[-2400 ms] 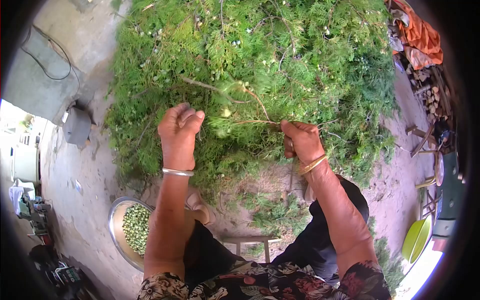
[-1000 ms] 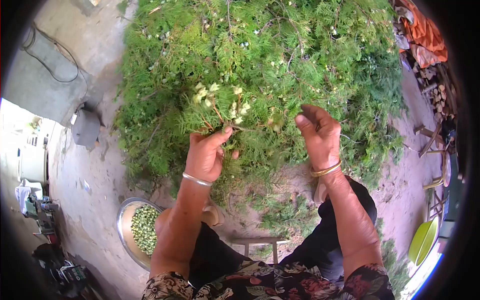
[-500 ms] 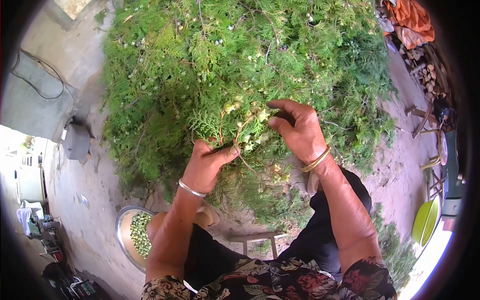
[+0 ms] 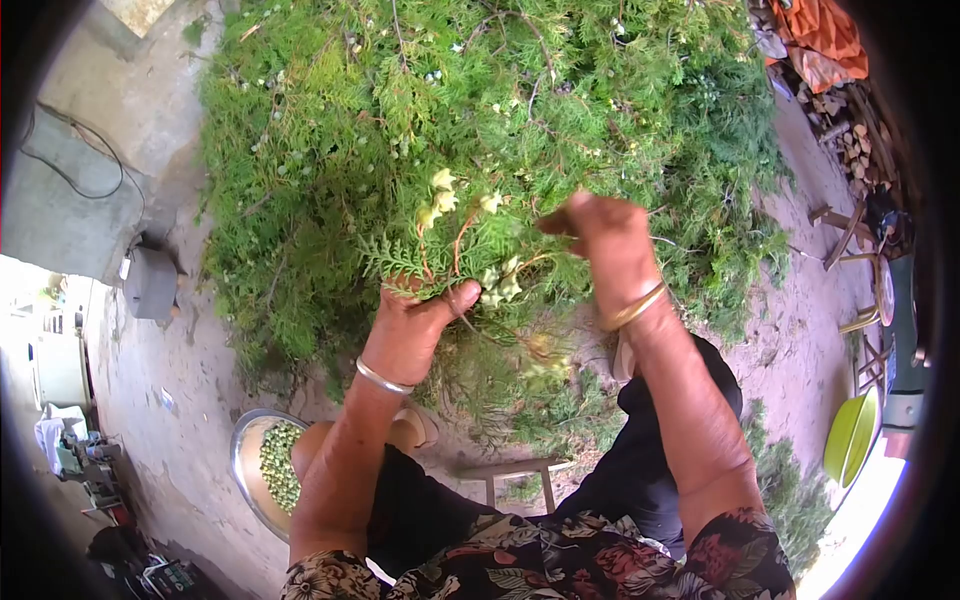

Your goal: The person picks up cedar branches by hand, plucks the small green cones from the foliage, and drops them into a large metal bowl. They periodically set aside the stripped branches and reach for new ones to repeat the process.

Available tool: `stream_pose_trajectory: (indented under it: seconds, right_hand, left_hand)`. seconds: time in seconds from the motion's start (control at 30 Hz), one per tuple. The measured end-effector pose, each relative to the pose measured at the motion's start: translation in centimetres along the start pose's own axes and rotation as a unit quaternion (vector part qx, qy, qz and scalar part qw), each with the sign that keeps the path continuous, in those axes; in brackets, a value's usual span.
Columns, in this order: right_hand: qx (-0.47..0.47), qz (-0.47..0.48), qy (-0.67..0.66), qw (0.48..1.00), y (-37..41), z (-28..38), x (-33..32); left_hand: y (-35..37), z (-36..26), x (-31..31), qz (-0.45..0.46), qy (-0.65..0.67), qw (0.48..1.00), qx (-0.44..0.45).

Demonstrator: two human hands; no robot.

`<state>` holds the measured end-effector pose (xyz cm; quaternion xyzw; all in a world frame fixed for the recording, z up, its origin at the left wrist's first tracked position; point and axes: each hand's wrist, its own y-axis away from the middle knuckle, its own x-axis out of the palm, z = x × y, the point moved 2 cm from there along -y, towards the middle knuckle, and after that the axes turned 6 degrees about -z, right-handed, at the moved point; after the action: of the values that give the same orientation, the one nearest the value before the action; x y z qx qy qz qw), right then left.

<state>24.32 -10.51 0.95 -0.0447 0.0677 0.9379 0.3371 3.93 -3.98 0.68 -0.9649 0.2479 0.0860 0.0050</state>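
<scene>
My left hand (image 4: 410, 325) grips a small green sprig (image 4: 450, 250) bearing pale yellow-green seed pods, held upright in front of me. My right hand (image 4: 605, 245) is raised beside it at the right, fingers pinched together and blurred; a seed pod seems to be between the fingertips, but I cannot make it out clearly. Both wrists wear bangles. A large heap of cut green branches (image 4: 480, 120) fills the ground behind the hands. A round metal bowl (image 4: 245, 455) with green seed pods sits on the ground by my left knee.
Bare dirt ground lies to the left and right of the heap. A grey concrete slab (image 4: 60, 200) and a small box (image 4: 150, 282) are at left. Orange cloth (image 4: 825, 40), stacked firewood (image 4: 865, 150) and a yellow-green basin (image 4: 850, 440) are at right. A small wooden stool (image 4: 510, 475) stands between my legs.
My right hand pulled up and away to the right from the sprig's pods. My left hand kept its hold and lifted the sprig slightly.
</scene>
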Motion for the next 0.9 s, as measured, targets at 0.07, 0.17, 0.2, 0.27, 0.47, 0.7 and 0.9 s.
stream_pose_trajectory:
  seconds: [0.07, 0.17, 0.2, 0.27, 0.47, 0.7, 0.9]
  right_hand:
    - [0.082, -0.074, -0.195, 0.975, -1.0, 0.4, -1.1]
    - [0.08, 0.001, -0.275, 0.958, -0.5, 0.8, -1.1]
    - [0.106, 0.016, -0.31, 0.945, -0.3, 0.5, -0.8]
    - [0.104, 0.044, -0.263, 0.958, 0.5, 0.5, -0.2]
    - [-0.107, 0.076, 0.078, 0.988, 2.4, -0.4, 2.7]
    - [0.065, 0.137, -0.076, 0.986, 2.2, -0.5, 3.0]
    - [0.172, 0.08, -0.322, 0.928, 0.7, -0.3, 0.1]
  left_hand:
    - [0.3, 1.3, -0.7, -0.015, 0.031, 0.999, -0.025]
    - [0.3, 1.2, -0.9, -0.018, 0.076, 0.996, -0.052]
    - [0.3, 1.0, -1.0, -0.02, 0.075, 0.996, -0.053]
    - [0.2, 0.6, -1.2, -0.032, -0.015, 0.999, -0.012]
    - [0.1, 1.3, -0.1, -0.027, 0.081, 0.995, -0.053]
    - [0.1, 0.6, 0.4, -0.015, 0.114, 0.991, -0.07]
    - [0.3, 1.1, -1.2, 0.004, -0.287, 0.899, 0.33]
